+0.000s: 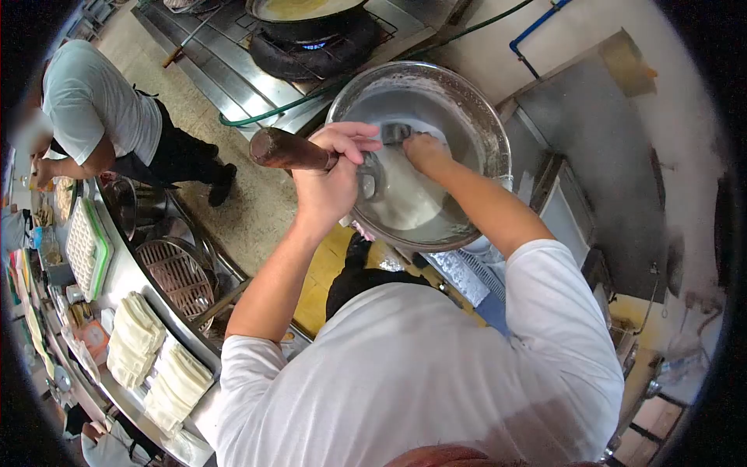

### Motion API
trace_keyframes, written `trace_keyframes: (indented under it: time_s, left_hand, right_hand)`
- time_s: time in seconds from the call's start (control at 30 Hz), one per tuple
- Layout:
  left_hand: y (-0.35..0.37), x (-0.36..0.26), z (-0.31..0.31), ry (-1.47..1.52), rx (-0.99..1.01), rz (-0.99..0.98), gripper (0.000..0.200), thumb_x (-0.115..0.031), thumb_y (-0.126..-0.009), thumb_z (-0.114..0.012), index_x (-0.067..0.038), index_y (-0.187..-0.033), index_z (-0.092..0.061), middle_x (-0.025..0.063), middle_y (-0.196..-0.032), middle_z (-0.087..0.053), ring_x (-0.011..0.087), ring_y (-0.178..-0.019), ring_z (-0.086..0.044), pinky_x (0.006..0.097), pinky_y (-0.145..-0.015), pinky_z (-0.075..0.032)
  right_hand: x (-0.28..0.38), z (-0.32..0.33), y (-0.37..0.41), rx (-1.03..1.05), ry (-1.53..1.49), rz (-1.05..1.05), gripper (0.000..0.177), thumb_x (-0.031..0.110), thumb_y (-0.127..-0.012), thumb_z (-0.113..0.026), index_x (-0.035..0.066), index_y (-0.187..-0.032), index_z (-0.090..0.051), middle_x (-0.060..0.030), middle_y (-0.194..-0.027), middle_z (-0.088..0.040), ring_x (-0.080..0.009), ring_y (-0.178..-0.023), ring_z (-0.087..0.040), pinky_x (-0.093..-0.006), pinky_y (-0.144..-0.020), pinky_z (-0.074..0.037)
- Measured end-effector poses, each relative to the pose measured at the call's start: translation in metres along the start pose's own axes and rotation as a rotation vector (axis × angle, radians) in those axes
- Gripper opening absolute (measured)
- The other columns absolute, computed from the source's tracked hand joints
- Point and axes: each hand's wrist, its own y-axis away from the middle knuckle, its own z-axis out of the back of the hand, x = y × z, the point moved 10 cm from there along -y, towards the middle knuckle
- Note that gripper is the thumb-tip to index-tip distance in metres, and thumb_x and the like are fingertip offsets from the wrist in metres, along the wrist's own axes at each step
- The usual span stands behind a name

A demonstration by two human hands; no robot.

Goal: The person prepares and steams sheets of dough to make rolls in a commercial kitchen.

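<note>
A large metal pot (502, 144) with a pale residue on its inner wall holds a whitish liquid (416, 204). Over its left rim, my left hand (333, 167) is closed around the wooden handle of a metal tool (289, 149). That tool's grey metal part shows beyond my palm, but its full shape is hidden. Inside the pot, my right hand (428, 156) is closed on a small grey metal piece (395, 133), which looks like a cup or scoop. Its lower part cannot be made out.
Beyond the pot, a lit gas burner (311, 50) carries a wide pan (303, 9). A green hose (288, 109) crosses the steel stove. On the left, a co-worker (109, 109) stands by a counter with a white tray (84, 249), folded pale cloths (134, 338) and a slatted basket (175, 272).
</note>
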Motion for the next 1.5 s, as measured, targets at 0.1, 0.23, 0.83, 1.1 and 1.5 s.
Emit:
trace_keyframes:
  time_s: [0.1,0.23,0.83,1.1,1.5]
  left_hand:
    - [-0.001,0.002,0.000,0.004,-0.004,-0.016,0.026,0.024,-0.083,-0.042,0.000,-0.081,-0.049,0.0224,-0.110,-0.065,0.0303,-0.095,-0.071,0.0392,-0.086,-0.058]
    - [-0.001,0.003,0.002,0.001,-0.039,-0.007,0.026,0.025,-0.080,-0.041,0.000,-0.079,-0.049,0.0208,-0.107,-0.066,0.0279,-0.092,-0.072,0.0366,-0.084,-0.059]
    - [-0.004,0.033,0.030,-0.153,-0.173,0.070,0.024,0.020,-0.080,-0.048,0.001,-0.092,-0.058,0.0182,-0.115,-0.067,0.0230,-0.108,-0.066,0.0315,-0.091,-0.052]
    - [0.020,0.057,0.051,-0.355,-0.273,0.129,0.035,-0.006,-0.093,-0.066,0.006,-0.125,-0.058,0.0119,-0.116,-0.064,0.0179,-0.103,-0.061,0.0305,-0.093,-0.047]
    - [0.121,0.021,0.079,-0.534,-0.730,-0.021,0.034,-0.028,-0.104,-0.057,0.005,-0.114,-0.055,0.0123,-0.113,-0.057,0.0230,-0.101,-0.056,0.0375,-0.094,-0.048]
  right_hand:
    - [0.001,-0.052,-0.015,0.073,0.035,0.057,0.028,0.018,-0.095,-0.051,0.005,-0.101,-0.075,-0.0160,-0.110,-0.073,-0.0355,-0.099,-0.071,-0.0478,-0.083,-0.058]
    - [0.002,-0.082,-0.023,0.146,0.035,0.158,0.024,0.013,-0.089,-0.054,0.005,-0.095,-0.076,-0.0199,-0.101,-0.072,-0.0364,-0.099,-0.070,-0.0430,-0.086,-0.056]
    - [-0.066,0.074,0.099,0.293,-0.691,0.059,0.018,0.015,-0.086,-0.067,-0.003,-0.086,-0.067,-0.0105,-0.073,-0.063,-0.0189,-0.069,-0.058,-0.0370,-0.065,-0.046]
    - [-0.134,0.133,0.219,0.185,-0.974,-0.151,0.012,0.010,-0.088,-0.061,0.000,-0.081,-0.064,0.0009,-0.070,-0.056,-0.0099,-0.066,-0.049,-0.0280,-0.062,-0.040]
    - [-0.342,-0.007,0.433,0.005,-1.271,-0.628,0.014,0.012,-0.091,-0.060,0.001,-0.083,-0.065,-0.0012,-0.072,-0.057,-0.0108,-0.064,-0.050,-0.0286,-0.058,-0.042]
